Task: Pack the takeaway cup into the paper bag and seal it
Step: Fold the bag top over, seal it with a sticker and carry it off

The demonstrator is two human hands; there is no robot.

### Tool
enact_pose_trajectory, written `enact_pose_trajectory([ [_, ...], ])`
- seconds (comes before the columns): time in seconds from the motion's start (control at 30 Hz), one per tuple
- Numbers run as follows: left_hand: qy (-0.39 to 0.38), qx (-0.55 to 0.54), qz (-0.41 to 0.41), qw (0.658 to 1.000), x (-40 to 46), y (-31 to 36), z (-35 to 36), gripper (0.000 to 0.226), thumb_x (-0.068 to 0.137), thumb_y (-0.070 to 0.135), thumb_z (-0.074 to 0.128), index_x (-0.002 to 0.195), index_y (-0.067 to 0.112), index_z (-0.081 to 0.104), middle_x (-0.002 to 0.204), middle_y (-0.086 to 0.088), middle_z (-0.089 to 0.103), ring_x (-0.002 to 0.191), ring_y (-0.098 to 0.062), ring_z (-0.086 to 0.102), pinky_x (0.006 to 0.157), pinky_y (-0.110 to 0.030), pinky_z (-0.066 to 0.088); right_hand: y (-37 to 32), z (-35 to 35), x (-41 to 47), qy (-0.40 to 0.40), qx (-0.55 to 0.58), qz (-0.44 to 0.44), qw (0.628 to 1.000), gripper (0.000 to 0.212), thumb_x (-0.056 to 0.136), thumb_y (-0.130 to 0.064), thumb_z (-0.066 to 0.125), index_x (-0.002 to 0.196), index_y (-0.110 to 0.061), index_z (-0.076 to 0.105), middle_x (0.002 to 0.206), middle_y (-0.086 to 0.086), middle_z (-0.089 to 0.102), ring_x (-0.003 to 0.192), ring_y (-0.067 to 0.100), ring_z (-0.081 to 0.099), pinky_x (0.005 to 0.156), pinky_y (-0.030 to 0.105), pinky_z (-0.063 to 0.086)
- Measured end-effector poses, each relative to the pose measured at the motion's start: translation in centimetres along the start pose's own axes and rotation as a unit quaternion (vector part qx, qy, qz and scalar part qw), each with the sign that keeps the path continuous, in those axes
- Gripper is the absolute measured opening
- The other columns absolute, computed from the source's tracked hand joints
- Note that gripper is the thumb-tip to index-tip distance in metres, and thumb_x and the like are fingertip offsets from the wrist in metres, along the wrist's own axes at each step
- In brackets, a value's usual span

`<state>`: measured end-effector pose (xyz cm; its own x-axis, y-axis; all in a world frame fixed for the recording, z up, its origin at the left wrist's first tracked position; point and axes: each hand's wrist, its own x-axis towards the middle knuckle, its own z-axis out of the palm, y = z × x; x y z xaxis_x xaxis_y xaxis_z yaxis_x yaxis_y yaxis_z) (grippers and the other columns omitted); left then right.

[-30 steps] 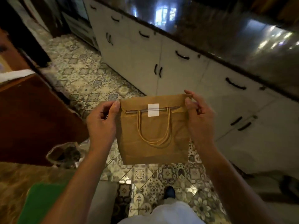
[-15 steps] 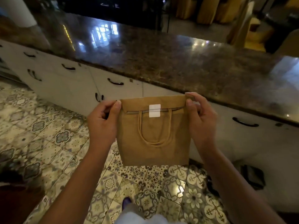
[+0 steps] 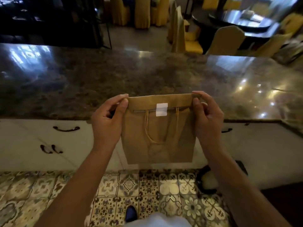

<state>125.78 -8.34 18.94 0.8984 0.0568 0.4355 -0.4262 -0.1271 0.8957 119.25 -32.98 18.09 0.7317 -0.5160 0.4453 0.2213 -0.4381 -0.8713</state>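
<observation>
A brown paper bag [image 3: 159,136] hangs upright in the air in front of me, its top folded over and held down by a white sticker [image 3: 161,109]. Its twine handles hang flat against the front. My left hand [image 3: 108,122] pinches the folded top's left corner and my right hand [image 3: 207,120] pinches the right corner. The takeaway cup is not visible; the bag's inside is hidden.
A dark polished stone counter [image 3: 147,76] runs across just beyond the bag, with white cabinets and dark handles [image 3: 66,128] below it. Patterned floor tiles [image 3: 147,190] lie underfoot. Yellow-covered chairs [image 3: 224,40] and dark tables stand behind the counter.
I have turned right and lifted my view from the cabinets and floor toward the counter. The bag stays held by both top corners and now sits at the counter's edge height.
</observation>
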Motion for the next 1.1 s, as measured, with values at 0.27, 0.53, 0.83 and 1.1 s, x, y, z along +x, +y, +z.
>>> enact_pose_trajectory([
  [0.27, -0.047, -0.038, 0.037, 0.997, 7.4, -0.8, 5.2, 0.015, 0.097, 0.02, 0.068, 0.108, 0.029, 0.073, 0.101, 0.023, 0.073, 0.095, 0.004, 0.068, 0.08, -0.015, 0.054, 0.9, -0.6, 6.4, 0.033, -0.025, -0.014, 0.999, 0.023, 0.107, -0.02, 0.055, 0.125, -0.015, 0.068, 0.084, -0.011, 0.066, 0.076, 0.007, 0.063, 0.065, 0.021, 0.049],
  [0.53, -0.092, 0.005, 0.066, 0.994, 14.6, -3.5, 16.0, 0.025, 0.098, 0.025, 0.066, 0.12, 0.016, 0.073, 0.119, 0.005, 0.073, 0.113, -0.004, 0.067, 0.096, -0.022, 0.056, 5.7, -4.4, 16.3, 0.022, -0.025, -0.023, 0.999, 0.02, 0.104, -0.015, 0.059, 0.112, -0.03, 0.068, 0.085, -0.003, 0.068, 0.079, 0.006, 0.064, 0.073, 0.023, 0.055],
  [0.83, -0.075, 0.065, 0.039, 0.994, 20.1, -6.3, 24.3, 0.022, 0.097, 0.023, 0.067, 0.119, 0.028, 0.069, 0.133, 0.0, 0.068, 0.126, -0.007, 0.061, 0.107, -0.032, 0.052, 13.2, -4.8, 27.2, -0.009, -0.016, -0.008, 1.0, 0.019, 0.103, -0.018, 0.06, 0.119, -0.02, 0.071, 0.097, -0.003, 0.072, 0.09, 0.01, 0.069, 0.077, 0.026, 0.058],
  [1.1, -0.053, 0.113, 0.007, 0.992, 23.3, -8.6, 26.7, 0.022, 0.097, 0.022, 0.067, 0.118, 0.028, 0.068, 0.129, 0.001, 0.07, 0.125, -0.008, 0.061, 0.108, -0.039, 0.052, 17.1, -2.0, 32.6, -0.049, -0.002, 0.004, 0.999, 0.02, 0.104, -0.019, 0.06, 0.12, -0.021, 0.07, 0.101, -0.006, 0.072, 0.093, 0.006, 0.069, 0.075, 0.02, 0.056],
])
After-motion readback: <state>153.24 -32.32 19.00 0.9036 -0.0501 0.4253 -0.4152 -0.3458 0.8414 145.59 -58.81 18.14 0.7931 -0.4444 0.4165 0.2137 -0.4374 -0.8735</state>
